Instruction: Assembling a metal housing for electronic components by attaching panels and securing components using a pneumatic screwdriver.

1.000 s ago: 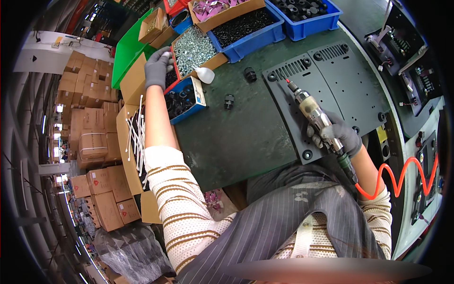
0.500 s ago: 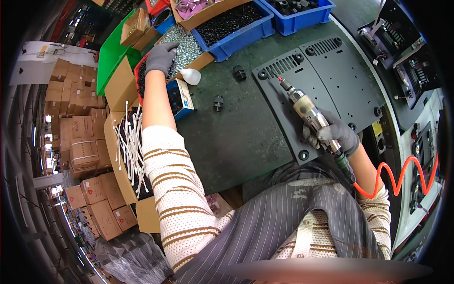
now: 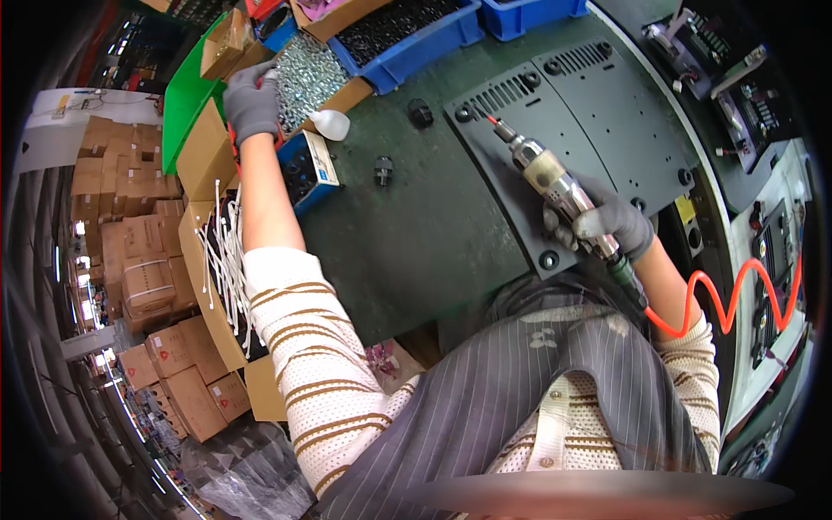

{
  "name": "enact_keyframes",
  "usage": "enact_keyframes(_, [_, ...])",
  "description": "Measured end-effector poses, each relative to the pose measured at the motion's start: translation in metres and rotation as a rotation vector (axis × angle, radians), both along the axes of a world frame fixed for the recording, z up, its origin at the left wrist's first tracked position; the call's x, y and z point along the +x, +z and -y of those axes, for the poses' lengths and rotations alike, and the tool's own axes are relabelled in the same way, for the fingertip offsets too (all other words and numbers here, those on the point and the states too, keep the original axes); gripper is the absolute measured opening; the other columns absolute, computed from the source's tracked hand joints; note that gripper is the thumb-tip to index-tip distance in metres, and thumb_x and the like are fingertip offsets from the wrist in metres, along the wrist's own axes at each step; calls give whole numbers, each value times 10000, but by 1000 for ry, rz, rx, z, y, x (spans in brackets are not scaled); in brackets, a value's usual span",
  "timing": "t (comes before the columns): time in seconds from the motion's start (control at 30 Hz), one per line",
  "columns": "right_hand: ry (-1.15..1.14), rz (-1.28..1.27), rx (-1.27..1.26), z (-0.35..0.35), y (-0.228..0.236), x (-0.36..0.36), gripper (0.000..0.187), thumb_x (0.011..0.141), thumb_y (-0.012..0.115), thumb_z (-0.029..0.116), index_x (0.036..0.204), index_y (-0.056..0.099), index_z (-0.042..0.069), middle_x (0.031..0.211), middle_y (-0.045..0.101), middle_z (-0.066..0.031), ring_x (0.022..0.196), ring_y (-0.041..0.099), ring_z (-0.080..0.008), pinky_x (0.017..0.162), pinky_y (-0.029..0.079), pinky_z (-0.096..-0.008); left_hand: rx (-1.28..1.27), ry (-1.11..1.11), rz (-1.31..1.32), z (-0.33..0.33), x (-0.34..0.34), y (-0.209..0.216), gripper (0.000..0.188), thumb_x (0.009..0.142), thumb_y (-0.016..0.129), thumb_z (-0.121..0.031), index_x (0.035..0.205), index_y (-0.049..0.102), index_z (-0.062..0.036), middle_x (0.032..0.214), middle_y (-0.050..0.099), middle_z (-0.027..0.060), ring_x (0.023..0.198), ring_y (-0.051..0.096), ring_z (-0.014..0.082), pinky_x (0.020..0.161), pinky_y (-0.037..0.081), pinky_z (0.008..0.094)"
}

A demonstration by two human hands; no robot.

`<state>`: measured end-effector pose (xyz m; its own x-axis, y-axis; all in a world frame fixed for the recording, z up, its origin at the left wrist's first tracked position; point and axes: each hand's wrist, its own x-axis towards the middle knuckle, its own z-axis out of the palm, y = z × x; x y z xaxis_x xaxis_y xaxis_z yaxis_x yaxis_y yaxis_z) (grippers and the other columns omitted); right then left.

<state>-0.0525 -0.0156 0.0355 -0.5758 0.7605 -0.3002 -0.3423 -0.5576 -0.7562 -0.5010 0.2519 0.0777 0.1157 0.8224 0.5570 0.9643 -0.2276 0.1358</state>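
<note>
My right hand, in a grey glove, is wrapped around a pneumatic screwdriver. Its red bit points up and left above a dark flat panel with slots, holes and round black feet. At the far left, my gloved left hand is over a red bin, mostly hidden under it, beside a cardboard box of silver screws. The left fingers are curled together; what they hold, if anything, is too small to make out. A white bulb-shaped bottle lies by that box's near corner.
Two black ribbed parts lie on the dark green table. A small blue box of black pieces and a carton of white cable ties stand left. Blue bins line the back. A red coiled hose trails right.
My left hand has moved left, off the silver screws to above the red bin, and its fingers have curled in. My right hand still holds the screwdriver over the panel. The view has shifted slightly.
</note>
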Motion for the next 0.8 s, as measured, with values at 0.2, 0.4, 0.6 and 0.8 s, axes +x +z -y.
enact_keyframes(0.2, [51, 27, 76, 1, 2, -1, 733, 632, 656, 149, 1296, 416, -47, 937, 606, -100, 726, 614, -135, 602, 515, -222, -39, 234, -122, 20, 2, 6, 191, 802, 691, -289, 968, 731, -204, 1052, 656, 95, 965, 617, 248, 874, 474, 351])
enact_keyframes(0.4, [-9, 119, 71, 26, 20, 17, 712, 611, 700, 160, 1249, 460, -48, 898, 603, -97, 691, 600, -125, 564, 489, -220, -45, -354, 277, 100, 79, 34, 163, 810, 681, -144, 961, 720, -99, 979, 661, 71, 916, 606, 171, 793, 480, 293])
enact_keyframes(0.6, [-46, 288, 38, 79, 45, 34, 871, 455, 849, 349, 1137, 518, -80, 804, 593, -65, 591, 564, -106, 524, 479, -222, -240, -742, 150, 231, 180, 12, 124, 764, 676, -101, 881, 715, -87, 970, 637, 65, 976, 566, 222, 873, 448, 330])
enact_keyframes(0.8, [169, 489, 238, 114, 55, 51, 732, 628, 823, 237, 1240, 497, 4, 949, 616, -91, 868, 602, -177, 786, 493, -309, -282, -839, 125, 257, 225, 0, 146, 748, 675, -149, 871, 708, -77, 931, 643, 58, 956, 560, 250, 859, 454, 360])
